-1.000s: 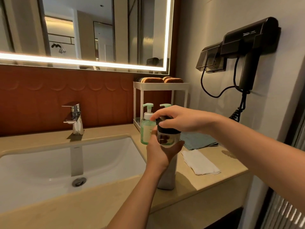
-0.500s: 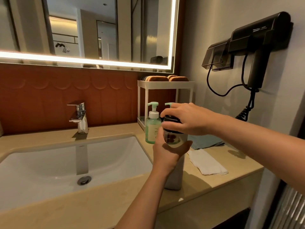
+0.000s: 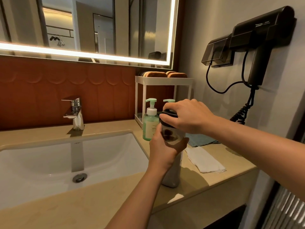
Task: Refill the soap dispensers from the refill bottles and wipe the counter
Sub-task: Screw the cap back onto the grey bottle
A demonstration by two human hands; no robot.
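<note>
The bottle (image 3: 171, 176) stood on the surface (image 3: 82, 204), the left grip (image 3: 165, 146) around its body and the right grip (image 3: 186, 118) on its cap (image 3: 168, 113). The sink (image 3: 49, 162) lay left of the grips. Just behind them was a pump bottle (image 3: 150, 124), and to their right a cloth (image 3: 201, 140) and a paper towel (image 3: 204, 160).

Right of centre, a tall smoky bottle (image 3: 172, 176) stands upright on the beige counter (image 3: 92, 205), left hand (image 3: 165, 147) round its body, right hand (image 3: 187, 118) gripping its black cap (image 3: 168, 113). Just behind stands a pale green dispenser (image 3: 149, 127) with a mint pump. A second dispenser (image 3: 169, 100) beside it is mostly hidden.
</note>
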